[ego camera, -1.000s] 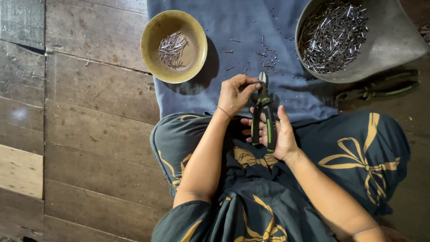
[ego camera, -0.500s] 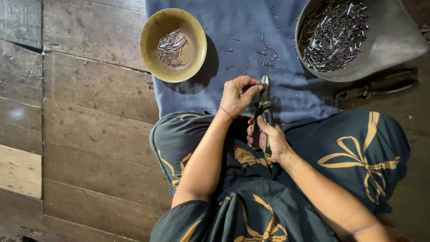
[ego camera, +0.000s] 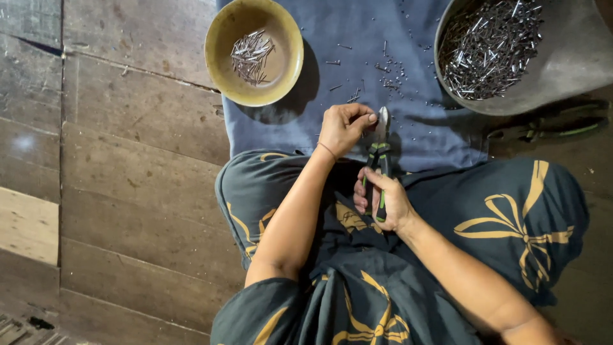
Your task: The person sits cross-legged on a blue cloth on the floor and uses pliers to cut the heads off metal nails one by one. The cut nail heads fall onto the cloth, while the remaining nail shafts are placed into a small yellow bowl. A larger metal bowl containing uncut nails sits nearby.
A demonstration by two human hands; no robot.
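The right hand (ego camera: 386, 201) has its fingers clenched around the green-and-black handles of the pliers (ego camera: 379, 163), held over the lap at the edge of the blue cloth (ego camera: 357, 38). The left hand (ego camera: 341, 128) pinches something too small to tell at the pliers' head, between the yellow bowl (ego camera: 220, 29) and the grey basin (ego camera: 568, 57), both holding nails.

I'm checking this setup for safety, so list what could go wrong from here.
1. The left hand has its fingertips right at the head of the cutters squeezed by the right hand; a pinch looks possible.
2. Loose bits lie scattered on the blue cloth, so more could probably fly off and get lost.
3. The grey bowl overhangs the cloth's edge and might tip.
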